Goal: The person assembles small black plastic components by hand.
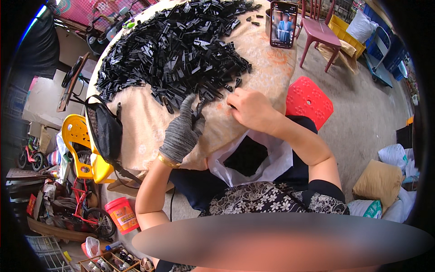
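A large heap of small, narrow black plastic pieces [176, 50] covers much of the table with the beige patterned cloth [136, 122]. My left hand [182, 136], in a grey knit glove, is closed at the heap's near edge around a black plastic piece [198, 109]. To its right my bare right hand [251, 108] hovers over the cloth with its fingers curled in. Its fingertips are partly hidden, so what they hold does not show. A few loose pieces [238, 82] lie just beyond it. On my lap, a white bag [222, 165] gapes open, dark inside.
A phone [283, 25] leans on a cup at the table's far right. A red stool [309, 102] and a maroon chair [319, 31] stand on the right. Left are a black mesh bag [103, 129], a yellow chair [81, 145] and a red bucket [121, 215].
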Tool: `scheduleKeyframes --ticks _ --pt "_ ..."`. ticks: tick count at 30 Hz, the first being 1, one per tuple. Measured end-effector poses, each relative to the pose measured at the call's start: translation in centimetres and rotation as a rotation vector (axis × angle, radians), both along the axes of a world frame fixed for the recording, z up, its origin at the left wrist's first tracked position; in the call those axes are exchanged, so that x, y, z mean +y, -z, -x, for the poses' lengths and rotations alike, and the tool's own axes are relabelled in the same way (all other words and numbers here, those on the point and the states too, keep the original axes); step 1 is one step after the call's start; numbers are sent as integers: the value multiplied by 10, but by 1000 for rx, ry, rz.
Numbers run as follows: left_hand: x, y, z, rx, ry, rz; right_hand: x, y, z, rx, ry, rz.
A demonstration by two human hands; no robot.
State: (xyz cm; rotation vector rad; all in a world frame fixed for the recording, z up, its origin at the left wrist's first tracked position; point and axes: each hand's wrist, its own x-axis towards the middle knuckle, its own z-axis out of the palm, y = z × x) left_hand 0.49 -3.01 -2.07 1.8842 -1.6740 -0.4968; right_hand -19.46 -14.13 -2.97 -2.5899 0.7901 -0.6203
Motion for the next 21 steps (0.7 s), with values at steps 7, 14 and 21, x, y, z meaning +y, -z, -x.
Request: scheduleKeyframes --ticks 7,14,21 --pt "6 -6 6 -172 130 179 7 -1 14 -172 -226 -4" --pt "11 -6 10 34 206 4 -12 -5 14 -55 -323 -49" --pt "7 -15 22 -59 184 -59 -4 11 6 -195 -349 -80"
